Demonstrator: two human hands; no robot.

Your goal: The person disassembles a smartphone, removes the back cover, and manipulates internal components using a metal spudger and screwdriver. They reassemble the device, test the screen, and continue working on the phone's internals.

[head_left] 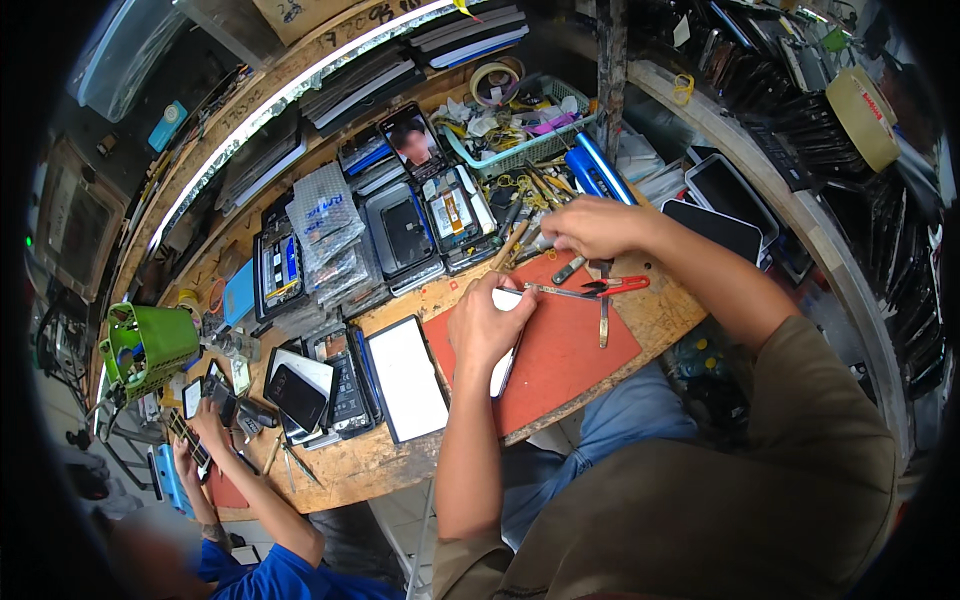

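Observation:
Over the red mat (580, 350), my left hand (485, 320) is closed on a white flat panel (503, 375), gripping its sides between thumb and fingers. Most of the panel lies under that hand. My right hand (597, 228) is at the back of the mat, beside a cluster of hand tools, its fingers curled together. A small pale object shows by its fingertips, but I cannot make out what it is. On the mat between my hands lie red-handled snips (626, 284), a thin metal tool (562, 291), a short dark-handled tool (570, 269) and a narrow metal strip (603, 322).
A white tablet panel (408, 380) lies left of the mat. Behind stand stacked device parts (400, 230), a lit phone (411, 140), a green basket (530, 150) and blue cylinders (598, 172). Farther left, a co-worker (265, 530) in blue handles a part near a green bin (150, 345).

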